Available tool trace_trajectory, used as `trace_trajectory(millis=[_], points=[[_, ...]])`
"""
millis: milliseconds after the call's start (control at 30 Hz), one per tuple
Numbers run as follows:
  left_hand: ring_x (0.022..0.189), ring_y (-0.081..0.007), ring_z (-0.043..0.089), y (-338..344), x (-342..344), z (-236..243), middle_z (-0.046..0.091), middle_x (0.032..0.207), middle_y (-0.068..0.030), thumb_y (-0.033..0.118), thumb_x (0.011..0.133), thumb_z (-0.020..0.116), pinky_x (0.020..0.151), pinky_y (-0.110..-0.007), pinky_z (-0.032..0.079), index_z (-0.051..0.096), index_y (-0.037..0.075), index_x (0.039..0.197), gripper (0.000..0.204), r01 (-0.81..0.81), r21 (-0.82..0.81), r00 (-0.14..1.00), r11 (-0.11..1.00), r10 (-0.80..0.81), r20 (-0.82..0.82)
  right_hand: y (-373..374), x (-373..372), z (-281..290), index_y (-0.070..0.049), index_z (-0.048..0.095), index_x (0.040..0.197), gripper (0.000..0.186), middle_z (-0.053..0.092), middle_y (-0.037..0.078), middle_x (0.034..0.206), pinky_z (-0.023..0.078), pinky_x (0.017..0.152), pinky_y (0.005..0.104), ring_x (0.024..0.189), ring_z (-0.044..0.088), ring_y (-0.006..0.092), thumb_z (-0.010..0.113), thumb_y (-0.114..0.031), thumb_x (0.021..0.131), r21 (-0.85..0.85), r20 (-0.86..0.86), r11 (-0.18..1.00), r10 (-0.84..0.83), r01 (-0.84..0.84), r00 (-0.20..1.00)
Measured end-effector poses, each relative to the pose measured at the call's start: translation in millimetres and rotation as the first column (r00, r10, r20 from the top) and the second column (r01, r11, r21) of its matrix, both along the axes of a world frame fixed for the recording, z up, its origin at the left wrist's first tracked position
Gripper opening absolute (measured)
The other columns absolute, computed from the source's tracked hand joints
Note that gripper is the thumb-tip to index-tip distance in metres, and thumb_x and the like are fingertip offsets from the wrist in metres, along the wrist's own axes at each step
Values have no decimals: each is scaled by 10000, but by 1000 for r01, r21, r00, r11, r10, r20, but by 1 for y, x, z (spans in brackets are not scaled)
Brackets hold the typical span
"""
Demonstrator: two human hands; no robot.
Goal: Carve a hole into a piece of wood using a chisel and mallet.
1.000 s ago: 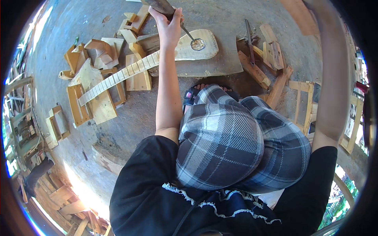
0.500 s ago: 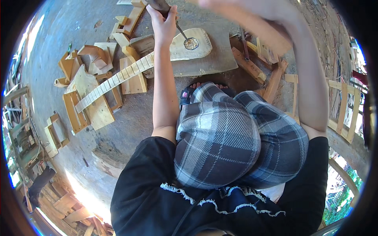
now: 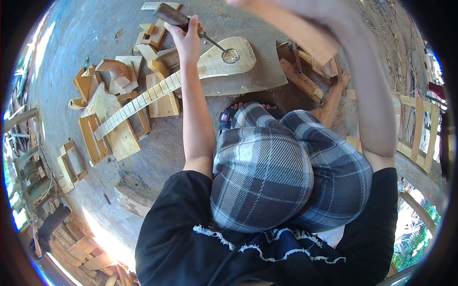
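My left hand [image 3: 186, 42] is closed round the dark handle of a chisel [image 3: 172, 16]. The chisel leans to the left, its thin metal shaft running down into a round hollow [image 3: 230, 56] in a pale wooden instrument body [image 3: 244, 47]. From that body a long neck [image 3: 143, 97], crossed by evenly spaced lines, reaches toward the lower left. At the top edge, my right hand [image 3: 312, 10] is raised and blurred, gripping a reddish-brown wooden block [image 3: 303, 34]. The block is apart from the chisel handle.
Under the instrument body lies a greyish board [image 3: 267, 71]. Wooden offcuts [image 3: 117, 71] and an open wooden frame [image 3: 93, 138] are scattered at the left. More wood pieces [image 3: 300, 78] lie right of the board. My knees [image 3: 262, 176] are bent close below, in plaid cloth.
My left hand has shifted left and slightly nearer, tilting the chisel handle further left. The block in my right hand has moved a little left.
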State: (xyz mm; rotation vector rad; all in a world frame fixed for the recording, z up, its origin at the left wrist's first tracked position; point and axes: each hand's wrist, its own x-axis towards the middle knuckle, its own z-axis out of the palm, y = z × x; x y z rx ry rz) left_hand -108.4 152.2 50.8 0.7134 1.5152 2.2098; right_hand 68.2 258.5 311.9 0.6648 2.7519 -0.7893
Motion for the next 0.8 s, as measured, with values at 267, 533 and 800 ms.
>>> trace_trajectory(millis=[267, 533, 800], points=[[708, -132, 589, 3, 3, 4, 591, 850, -71, 40, 911, 614, 638, -258, 479, 322, 64, 1143, 374, 2, -93, 985, 996, -18, -170, -8, -13, -24, 96, 571, 1214, 777, 652, 226, 1100, 489, 823, 360, 994, 639, 307, 524, -572, 818, -119, 24, 991, -54, 57, 998], [747, -171, 583, 3, -3, -4, 553, 968, -66, 88, 921, 615, 635, -354, 512, 404, 59, 1109, 284, -23, 5, 984, 1000, 21, 179, -28, 22, 16, 48, 623, 1146, 714, 657, 152, 942, 464, 739, 305, 865, 618, 206, 573, -577, 805, -305, -348, 952, -151, 41, 925], [714, -234, 528, 6, -30, -12, 496, 913, -97, 124, 968, 528, 630, -415, 473, 380, 64, 1091, 202, 8, 319, 670, 948, -242, 702, 6, 69, -5, 46, 618, 1144, 668, 655, 143, 986, 456, 776, 276, 900, 614, 199, 638, -538, 821, -315, -248, 899, -388, 304, 888]])
